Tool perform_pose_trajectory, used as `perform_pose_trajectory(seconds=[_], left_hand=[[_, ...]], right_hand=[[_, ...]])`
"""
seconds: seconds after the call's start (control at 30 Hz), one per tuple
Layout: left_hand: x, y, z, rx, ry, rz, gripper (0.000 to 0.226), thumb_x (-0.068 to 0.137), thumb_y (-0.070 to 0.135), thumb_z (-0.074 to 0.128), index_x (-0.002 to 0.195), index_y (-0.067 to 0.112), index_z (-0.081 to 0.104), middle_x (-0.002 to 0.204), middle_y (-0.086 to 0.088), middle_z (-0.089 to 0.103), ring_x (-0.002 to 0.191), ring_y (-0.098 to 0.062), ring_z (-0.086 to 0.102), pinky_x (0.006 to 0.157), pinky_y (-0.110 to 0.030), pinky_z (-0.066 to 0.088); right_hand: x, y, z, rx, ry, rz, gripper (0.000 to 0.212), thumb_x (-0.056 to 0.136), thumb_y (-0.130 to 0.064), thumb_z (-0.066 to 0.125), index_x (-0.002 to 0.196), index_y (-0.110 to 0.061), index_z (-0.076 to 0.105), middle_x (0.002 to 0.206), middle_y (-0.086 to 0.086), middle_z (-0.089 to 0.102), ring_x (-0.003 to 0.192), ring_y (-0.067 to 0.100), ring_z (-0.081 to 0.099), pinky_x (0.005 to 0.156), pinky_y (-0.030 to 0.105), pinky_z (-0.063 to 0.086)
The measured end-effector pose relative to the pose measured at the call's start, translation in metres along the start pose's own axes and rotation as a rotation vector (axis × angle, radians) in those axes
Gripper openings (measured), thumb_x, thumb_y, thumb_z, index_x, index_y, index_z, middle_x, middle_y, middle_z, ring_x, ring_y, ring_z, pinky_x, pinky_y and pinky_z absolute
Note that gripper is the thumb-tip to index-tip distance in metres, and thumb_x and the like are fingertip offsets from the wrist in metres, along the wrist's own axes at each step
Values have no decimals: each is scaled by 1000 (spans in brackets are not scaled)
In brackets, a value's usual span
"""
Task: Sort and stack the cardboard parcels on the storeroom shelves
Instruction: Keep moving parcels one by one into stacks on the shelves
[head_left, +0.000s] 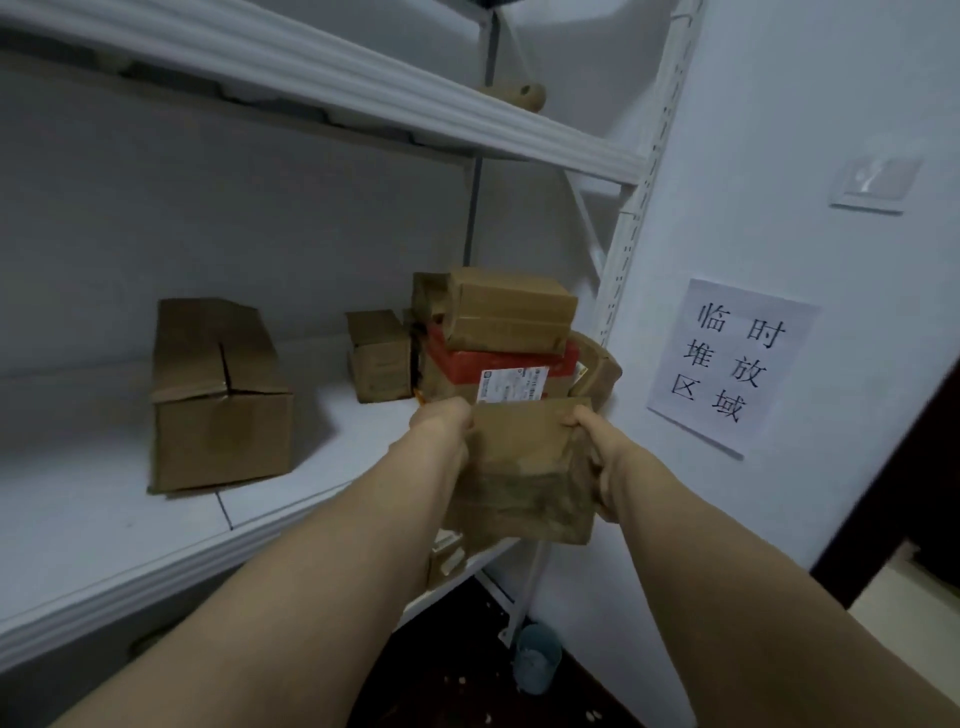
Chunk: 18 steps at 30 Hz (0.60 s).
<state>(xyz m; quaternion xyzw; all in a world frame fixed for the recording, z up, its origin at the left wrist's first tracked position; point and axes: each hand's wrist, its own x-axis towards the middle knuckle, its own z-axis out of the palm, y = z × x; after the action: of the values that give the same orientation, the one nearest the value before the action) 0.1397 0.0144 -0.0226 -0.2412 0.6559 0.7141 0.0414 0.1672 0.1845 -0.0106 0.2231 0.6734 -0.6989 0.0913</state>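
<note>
At the shelf's (156, 519) right end, both hands, left (441, 423) and right (597, 447), are gripping a parcel (524, 467) before the stack (504, 338). Stacking looks underway; next, it probably needs lifting onto the pile, squarely.
</note>
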Motion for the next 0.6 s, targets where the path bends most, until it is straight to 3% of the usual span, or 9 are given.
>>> perform_pose_trajectory(seconds=[0.03, 0.1, 0.2, 0.23, 0.3, 0.43, 0.6], left_hand=[[10, 0, -10, 24, 16, -1, 48, 87, 19, 48, 133, 5, 48, 127, -10, 52, 117, -29, 51, 103, -39, 43], [31, -1, -36, 48, 105, -17, 61, 77, 31, 52, 134, 9, 46, 133, -9, 45, 118, -34, 48, 100, -44, 45], [68, -1, -70, 153, 252, 37, 49, 68, 27, 56, 113, 7, 58, 123, -15, 49, 112, -39, 54, 93, -49, 49], [77, -2, -78, 165, 262, 66, 57, 62, 27, 56, 114, 6, 60, 126, -17, 51, 115, -39, 54, 94, -51, 49], [100, -8, -95, 188, 292, 96, 68, 57, 27, 54, 121, 8, 59, 132, -19, 53, 121, -39, 51, 99, -51, 45], [81, -9, -118, 203, 339, 54, 65, 57, 25, 52, 120, 8, 55, 118, -15, 57, 109, -31, 56, 96, -43, 49], [25, 6, -124, 217, 399, 27, 43, 82, 22, 52, 124, 10, 52, 123, -16, 51, 111, -32, 51, 97, -41, 47]], right_hand=[[8, -1, 11, -12, 0, 5, 55, 71, -40, 73, 120, -20, 58, 107, 12, 67, 97, 33, 63, 83, 41, 52], [5, -1, 40, -36, -53, 76, 61, 63, -46, 76, 115, -19, 59, 110, 8, 65, 101, 30, 60, 90, 39, 48], [7, 3, 83, -42, -101, 162, 73, 55, -54, 77, 114, -16, 59, 108, 7, 62, 101, 28, 57, 89, 36, 45], [10, 6, 94, -11, -113, 215, 80, 52, -57, 78, 117, -16, 57, 108, 9, 61, 103, 28, 55, 93, 37, 44], [15, 13, 116, 28, -153, 261, 79, 60, -56, 77, 124, -15, 52, 111, 13, 57, 108, 31, 51, 95, 44, 44], [24, 26, 150, 85, -255, 268, 75, 77, -48, 73, 139, -21, 41, 136, 14, 49, 121, 39, 48, 94, 58, 45], [30, 34, 182, 40, -360, 263, 69, 92, -53, 53, 146, -13, 33, 140, 19, 49, 126, 37, 49, 105, 54, 40]])
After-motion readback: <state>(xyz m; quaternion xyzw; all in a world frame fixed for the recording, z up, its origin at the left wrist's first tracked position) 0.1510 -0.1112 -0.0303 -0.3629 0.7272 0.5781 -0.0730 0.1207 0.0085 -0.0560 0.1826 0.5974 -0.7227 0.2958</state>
